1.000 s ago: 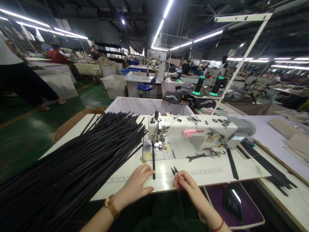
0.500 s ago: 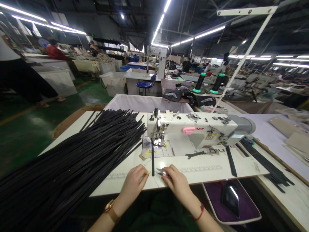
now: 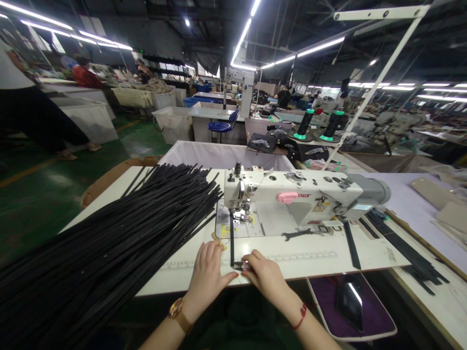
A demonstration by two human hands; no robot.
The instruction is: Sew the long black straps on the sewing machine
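Note:
A narrow black strip (image 3: 232, 240) runs from under the needle area of the white sewing machine (image 3: 270, 187) toward the table's front edge. Just left of it, my left hand (image 3: 209, 267) lies over the tabletop with thumb and fingers apart, the thumb pointing at the strip's near end. My right hand (image 3: 263, 272) is closed on small thread snips (image 3: 242, 265), whose blades reach the strip's lower end. A printed ruler scale (image 3: 299, 256) crosses the table beside my hands. To the left is a large pile of black strips (image 3: 120, 233).
A wrench (image 3: 296, 234) lies below the machine arm. More dark strips (image 3: 397, 243) rest at the right. A purple tray (image 3: 379, 311) with a dark object is below the table edge. Behind stand a cloth-lined bin (image 3: 197, 151) and two thread cones; a person stands far left.
My left hand has opened, with its fingers moved up and its thumb spread right toward the strip. The snips in my right hand have moved slightly down and left against the strip's end.

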